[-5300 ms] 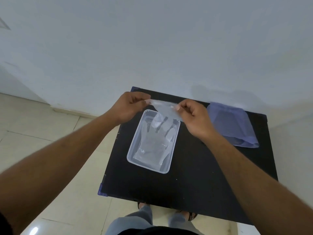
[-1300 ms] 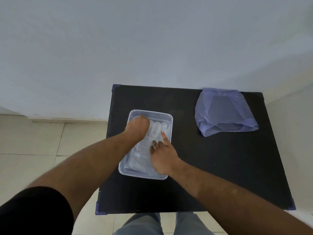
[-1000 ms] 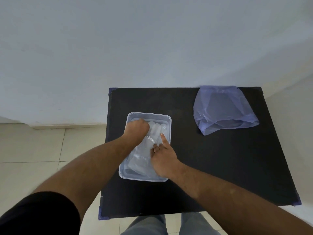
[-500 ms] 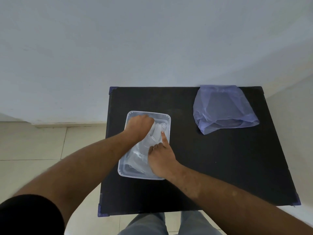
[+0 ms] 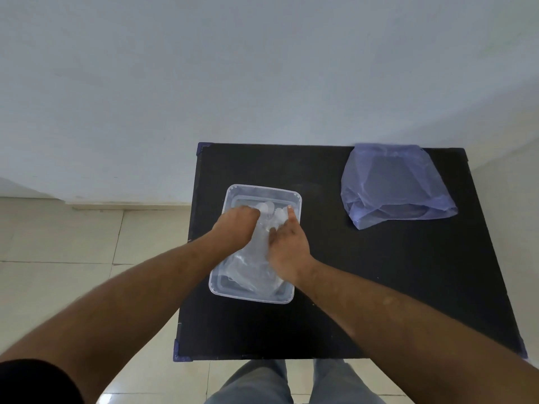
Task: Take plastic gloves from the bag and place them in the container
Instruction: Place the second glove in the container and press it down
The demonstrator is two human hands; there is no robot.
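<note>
A clear plastic container (image 5: 263, 188) lies on the left part of the black table (image 5: 379, 287). Clear plastic gloves (image 5: 250, 271) lie stacked inside it, their finger ends toward the wall. My left hand (image 5: 236, 226) is curled over the gloves at the far left of the container, fingers bent down into the plastic. My right hand (image 5: 288, 246) rests on the stack beside it, index finger stretched toward the container's far right corner and pressing down. The pale purple plastic bag (image 5: 393, 185) sits at the table's far right, apart from both hands.
The table stands against a white wall (image 5: 262, 68), with tiled floor (image 5: 73, 258) to its left. My legs (image 5: 277, 383) show below the table's near edge. Bare black tabletop lies between the container and the bag.
Five seconds ago both hands held a glove stretched above the container. Since then they lowered it in; over the last second they stay pressing on the stack, the right hand sliding slightly farther up.
</note>
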